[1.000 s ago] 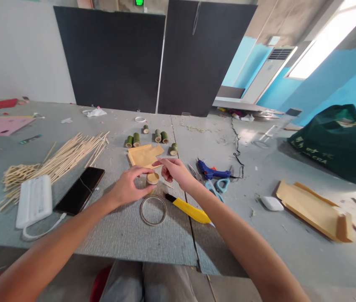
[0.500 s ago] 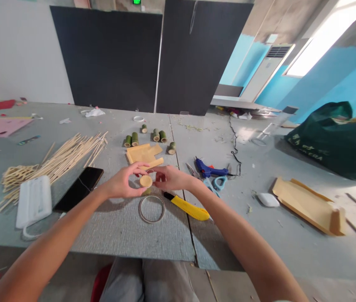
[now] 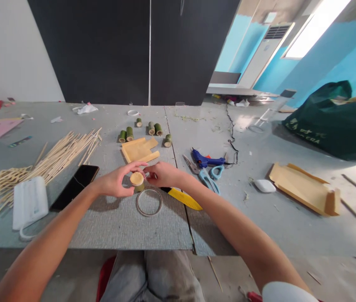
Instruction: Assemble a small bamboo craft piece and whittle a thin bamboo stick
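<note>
My left hand [image 3: 115,182] is curled round a short bamboo piece [image 3: 137,180] with a pale cut end, held just above the grey table [image 3: 108,226]. My right hand [image 3: 162,173] is closed beside it, fingertips pinched at the bamboo's right side; what they pinch is too small to make out. A thin ring [image 3: 149,202] lies flat on the table just below both hands. A yellow utility knife [image 3: 182,198] lies under my right wrist.
Behind the hands lie a tan cardboard piece [image 3: 138,149] and several green bamboo sections [image 3: 129,134]. Bamboo sticks [image 3: 52,157], a phone [image 3: 74,187] and a white pack [image 3: 29,202] lie left. A blue glue gun [image 3: 207,160], scissors [image 3: 209,178], folded cardboard [image 3: 303,188] and a green bag [image 3: 335,121] lie right.
My right hand came down from reaching forward and closed in on the bamboo piece in my left hand. The camera tipped downward.
</note>
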A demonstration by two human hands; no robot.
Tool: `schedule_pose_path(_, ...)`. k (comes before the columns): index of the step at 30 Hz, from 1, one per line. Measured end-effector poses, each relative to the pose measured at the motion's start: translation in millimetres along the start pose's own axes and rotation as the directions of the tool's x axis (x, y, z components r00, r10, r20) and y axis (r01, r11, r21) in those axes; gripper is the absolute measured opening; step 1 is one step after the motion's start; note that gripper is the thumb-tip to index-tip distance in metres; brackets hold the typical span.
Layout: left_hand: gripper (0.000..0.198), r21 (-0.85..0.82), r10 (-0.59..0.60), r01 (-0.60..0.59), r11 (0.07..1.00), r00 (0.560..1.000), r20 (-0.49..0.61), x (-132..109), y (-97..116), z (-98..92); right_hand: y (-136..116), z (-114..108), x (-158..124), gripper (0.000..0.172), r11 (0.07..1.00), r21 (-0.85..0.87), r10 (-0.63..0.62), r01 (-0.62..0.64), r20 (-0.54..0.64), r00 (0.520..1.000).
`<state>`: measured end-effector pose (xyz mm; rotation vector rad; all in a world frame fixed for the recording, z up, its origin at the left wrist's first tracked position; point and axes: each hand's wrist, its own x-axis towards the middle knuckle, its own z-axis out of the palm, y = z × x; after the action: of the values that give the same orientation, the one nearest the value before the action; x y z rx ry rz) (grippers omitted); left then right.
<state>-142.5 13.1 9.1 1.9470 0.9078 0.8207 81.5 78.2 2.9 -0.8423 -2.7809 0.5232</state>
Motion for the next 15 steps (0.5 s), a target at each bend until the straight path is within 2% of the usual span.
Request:
schedule_pose_path(4, 0.080, -0.069, -0.013, 0.015, 0.998, 1.000, 0.027, 0, 1, -3.2, 2, 0, 1, 0.014, 0.999, -0.031, 0.010, -0.010, -0.015, 1.000)
schedule_pose_path(8, 0.068, -0.205, -0.083, 0.086, 0.975, 0.996, 0.023, 0, -2, -6.4, 5, -1, 3, 0.019, 0.999, -0.049, 0.015, -0.018, -0.057, 0.998)
schedule_pose_path(10, 0.055, -0.253, -0.132, 0.117, 0.960, 0.990, -0.042, 3, -5, -5.9, 5, -4, 2, 0.022, 0.997, -0.067, 0.024, -0.031, -0.103, 0.994)
schedule_pose_path(13, 0.037, -0.252, -0.198, 0.143, 0.957, 0.958, -0.207, 10, -12, -4.5, 4, -10, 2, 0.023, 0.987, -0.147, 0.033, -0.067, -0.220, 0.975)
schedule_pose_path(15, 0.041, -0.252, -0.236, 0.173, 0.952, 0.941, -0.244, 15, -15, -4.6, 0, -17, 3, 0.025, 0.976, -0.200, 0.023, -0.086, -0.299, 0.954)
